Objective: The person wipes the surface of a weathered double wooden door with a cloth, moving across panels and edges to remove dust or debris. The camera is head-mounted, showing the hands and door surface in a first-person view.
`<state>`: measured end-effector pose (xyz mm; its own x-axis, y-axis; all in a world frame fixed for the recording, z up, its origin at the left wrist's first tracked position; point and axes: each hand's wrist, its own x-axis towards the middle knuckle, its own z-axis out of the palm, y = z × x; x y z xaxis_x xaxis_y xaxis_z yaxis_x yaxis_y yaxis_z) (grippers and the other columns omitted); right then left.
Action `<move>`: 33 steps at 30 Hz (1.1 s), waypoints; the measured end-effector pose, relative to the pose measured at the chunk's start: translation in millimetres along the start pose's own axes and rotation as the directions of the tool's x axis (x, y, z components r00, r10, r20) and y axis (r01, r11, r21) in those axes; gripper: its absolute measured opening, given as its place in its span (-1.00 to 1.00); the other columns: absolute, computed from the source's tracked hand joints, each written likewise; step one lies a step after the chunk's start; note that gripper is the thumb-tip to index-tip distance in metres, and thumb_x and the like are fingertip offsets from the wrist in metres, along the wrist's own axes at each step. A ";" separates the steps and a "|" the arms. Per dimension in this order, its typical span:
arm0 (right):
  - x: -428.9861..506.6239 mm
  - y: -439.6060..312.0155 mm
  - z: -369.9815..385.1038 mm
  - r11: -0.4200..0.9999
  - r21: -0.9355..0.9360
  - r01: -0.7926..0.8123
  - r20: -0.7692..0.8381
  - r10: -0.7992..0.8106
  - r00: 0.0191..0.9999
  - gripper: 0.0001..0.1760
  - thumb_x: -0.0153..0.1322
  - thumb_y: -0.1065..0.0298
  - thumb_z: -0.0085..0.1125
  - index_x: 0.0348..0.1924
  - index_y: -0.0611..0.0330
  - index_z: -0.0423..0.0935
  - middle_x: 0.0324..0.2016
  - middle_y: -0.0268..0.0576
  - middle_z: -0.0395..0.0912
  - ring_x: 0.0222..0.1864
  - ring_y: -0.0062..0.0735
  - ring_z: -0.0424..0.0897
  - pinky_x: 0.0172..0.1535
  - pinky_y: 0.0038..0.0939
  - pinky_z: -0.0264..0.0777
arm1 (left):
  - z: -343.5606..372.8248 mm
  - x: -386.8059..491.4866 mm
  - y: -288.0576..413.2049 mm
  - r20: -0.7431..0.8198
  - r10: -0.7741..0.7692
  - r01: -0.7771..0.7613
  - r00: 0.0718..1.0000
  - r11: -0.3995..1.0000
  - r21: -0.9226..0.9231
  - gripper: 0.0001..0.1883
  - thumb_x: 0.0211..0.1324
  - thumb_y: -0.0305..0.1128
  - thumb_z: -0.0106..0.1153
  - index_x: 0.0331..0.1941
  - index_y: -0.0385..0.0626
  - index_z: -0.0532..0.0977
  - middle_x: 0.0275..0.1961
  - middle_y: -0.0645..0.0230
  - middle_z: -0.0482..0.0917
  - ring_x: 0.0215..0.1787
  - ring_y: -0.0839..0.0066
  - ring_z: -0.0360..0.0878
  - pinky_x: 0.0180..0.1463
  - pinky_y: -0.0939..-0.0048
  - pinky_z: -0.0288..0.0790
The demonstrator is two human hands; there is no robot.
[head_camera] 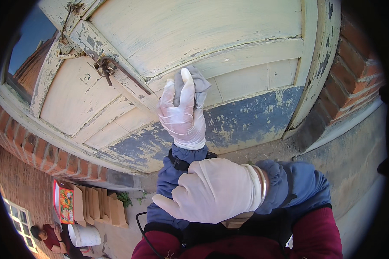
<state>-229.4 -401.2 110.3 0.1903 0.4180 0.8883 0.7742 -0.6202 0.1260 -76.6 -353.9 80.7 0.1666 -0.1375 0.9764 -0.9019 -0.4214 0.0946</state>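
My left hand [181, 113], in a thin white glove, is closed on a crumpled grey cloth [199, 81]. It presses the cloth against the lower rail of a weathered wooden door [210, 35] with peeling cream paint. Across my left forearm lies my right hand [220, 191], also white-gloved, back upward. Its thumb points left, and its other fingers curl down out of sight, so whether they grip the blue sleeve [168, 179] is hidden. A black strap [180, 164] circles the left cuff. Dark blue, worn paint [253, 113] covers the door's bottom panel.
A rusty iron latch bar [126, 74] juts from the door's meeting stile. Brickwork [350, 68] flanks the doorway. Lower left are open cardboard boxes [97, 204], a white bucket [84, 235] and another person [53, 238]. A black cable [141, 226] hangs by my left arm.
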 end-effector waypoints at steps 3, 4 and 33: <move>2.4 0.5 1.9 1.000 -0.005 -0.022 -0.125 0.021 0.992 -0.59 0.24 0.21 0.40 -0.70 0.18 0.36 -0.76 -0.37 0.10 -0.69 -0.45 0.20 -0.63 -0.43 0.06 | 3.4 11.6 -2.3 0.016 0.029 -0.030 0.999 0.997 0.065 -0.40 -0.01 -0.75 0.30 0.18 -0.11 0.54 -0.12 0.17 0.63 -0.19 0.33 0.64 -0.10 0.40 0.51; 3.0 0.0 1.9 1.000 0.006 -0.007 -0.128 0.008 0.992 -0.59 0.24 0.21 0.40 -0.70 0.18 0.37 -0.76 -0.37 0.11 -0.69 -0.45 0.20 -0.63 -0.42 0.06 | 5.0 10.2 0.5 0.005 0.051 -0.052 0.999 0.997 0.065 -0.39 -0.04 -0.70 0.34 0.18 -0.06 0.55 -0.11 0.16 0.61 -0.17 0.29 0.63 -0.08 0.34 0.50; 0.2 -3.8 -7.7 0.999 -0.009 0.053 -0.164 -0.054 0.985 -0.77 0.28 0.24 0.28 -0.46 0.23 0.54 -0.72 -0.35 0.28 -0.66 -0.44 0.28 -0.58 -0.42 0.08 | 57.5 44.4 49.0 0.307 0.473 -0.546 0.826 0.807 0.226 -0.37 -0.03 -0.41 0.24 0.24 0.25 0.49 0.01 0.27 0.52 -0.20 0.32 0.54 -0.43 0.36 0.41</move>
<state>-236.9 -403.9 113.4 0.0467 0.3360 0.9407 0.7777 -0.6033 0.1769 -90.5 -432.2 117.5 -0.1663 -0.5884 0.7913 -0.7284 -0.4677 -0.5007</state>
